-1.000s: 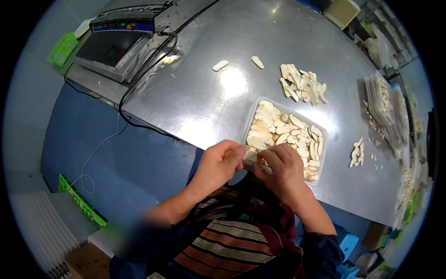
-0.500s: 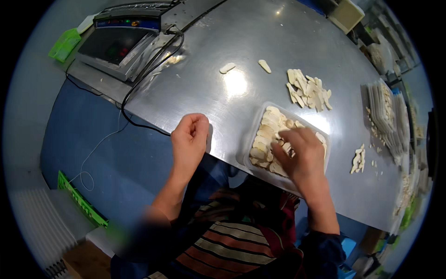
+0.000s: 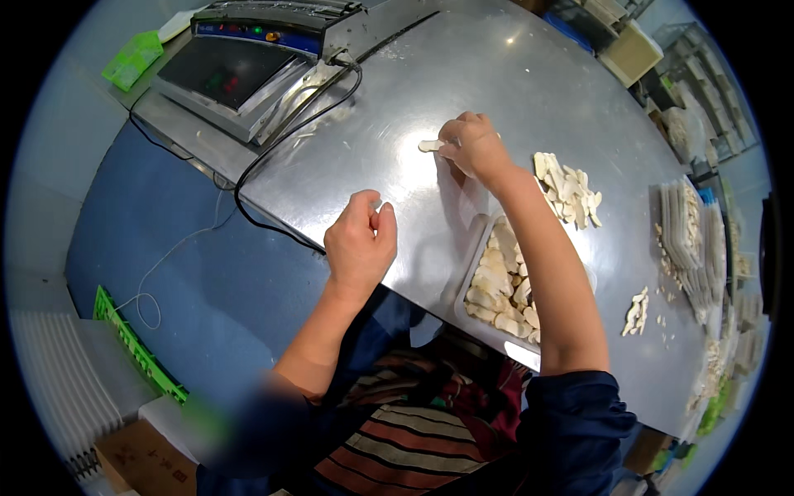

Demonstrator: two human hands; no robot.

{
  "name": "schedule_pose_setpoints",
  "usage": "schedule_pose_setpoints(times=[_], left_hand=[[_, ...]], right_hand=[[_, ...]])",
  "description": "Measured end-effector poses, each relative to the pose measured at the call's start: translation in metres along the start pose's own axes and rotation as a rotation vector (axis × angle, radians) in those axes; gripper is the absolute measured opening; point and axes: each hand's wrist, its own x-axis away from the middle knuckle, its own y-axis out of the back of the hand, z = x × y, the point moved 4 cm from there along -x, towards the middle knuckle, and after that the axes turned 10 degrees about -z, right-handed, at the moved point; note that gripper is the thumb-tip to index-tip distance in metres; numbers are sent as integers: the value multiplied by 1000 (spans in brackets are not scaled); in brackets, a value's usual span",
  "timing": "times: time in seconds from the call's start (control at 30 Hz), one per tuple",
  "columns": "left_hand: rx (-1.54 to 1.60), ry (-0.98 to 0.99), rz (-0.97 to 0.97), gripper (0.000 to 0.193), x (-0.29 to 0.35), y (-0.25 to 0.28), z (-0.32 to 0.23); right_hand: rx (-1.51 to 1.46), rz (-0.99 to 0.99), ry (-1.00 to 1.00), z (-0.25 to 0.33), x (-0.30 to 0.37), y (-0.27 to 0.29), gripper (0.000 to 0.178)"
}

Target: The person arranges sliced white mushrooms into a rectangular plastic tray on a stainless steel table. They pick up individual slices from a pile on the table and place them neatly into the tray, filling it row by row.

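Observation:
My right hand (image 3: 474,149) reaches over the steel table, its fingers pinched at the end of a pale slice (image 3: 429,145) that looks like mushroom. The slice appears to lie at table level. My left hand (image 3: 361,244) hangs over the table's near edge, fingers curled closed; whatever is in them, if anything, is hidden. Below my right forearm stands a clear plastic tray (image 3: 466,291) with rows of overlapping mushroom slices (image 3: 495,285); the forearm covers its right part. A loose pile of longer slices (image 3: 568,188) lies beyond the tray.
A scale (image 3: 227,74) with a black cable (image 3: 285,142) stands at the far left of the steel table (image 3: 413,66). Stacked filled trays (image 3: 685,236) stand at the right edge. A few slices (image 3: 635,312) and crumbs lie near them. A green crate (image 3: 136,343) is at lower left.
My right hand has left the tray and moved away from me to the loose slice. My left hand stays curled near the table edge. The whole view has shifted slightly.

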Motion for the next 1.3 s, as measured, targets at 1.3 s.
schedule_pose_setpoints(times=[1.3], left_hand=[[29,-2,38,16,2,-3,-2]], right_hand=[[-189,-16,-356,12,39,78,18]])
